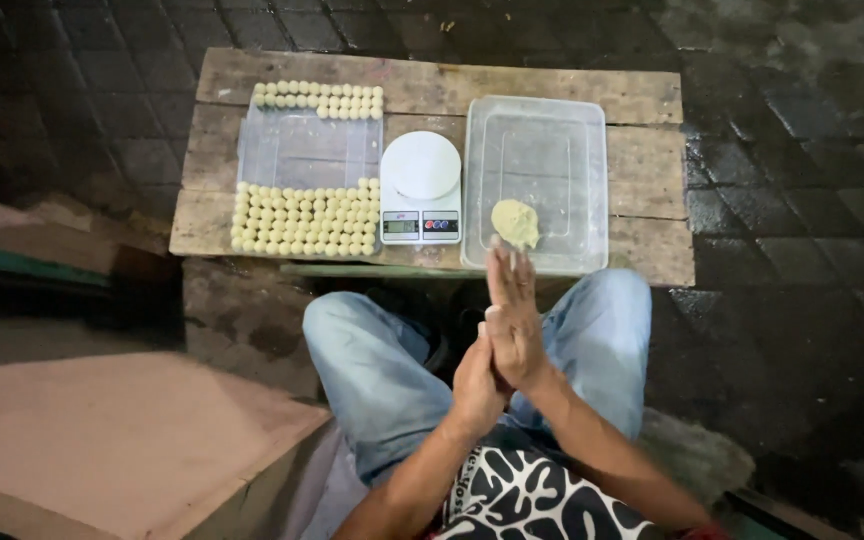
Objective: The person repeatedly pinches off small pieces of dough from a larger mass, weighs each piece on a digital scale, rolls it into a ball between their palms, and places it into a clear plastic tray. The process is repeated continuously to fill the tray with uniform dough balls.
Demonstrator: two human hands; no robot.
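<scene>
The right hand stood flat and upright with its fingers straight and together, its palm pressed against the left hand, which lay lower and flat against it. Whether anything sat between the two palms could not be told; nothing showed at their edges. Both hands hovered over the person's lap, between knees in blue jeans.

Just beyond the right fingertips stood a clear tub holding one lump of pale dough near its front wall. Beside the tub, to its left, sat a white scale with a round pan and a small display at its front. Left of the scale lay a clear tray with dough balls packed in neat rows across its near part, and two more rows along its far edge; the middle of the tray was bare.

All three rested on a low wooden pallet set on wet, dark paving. A pinkish slab lay to the person's left.
</scene>
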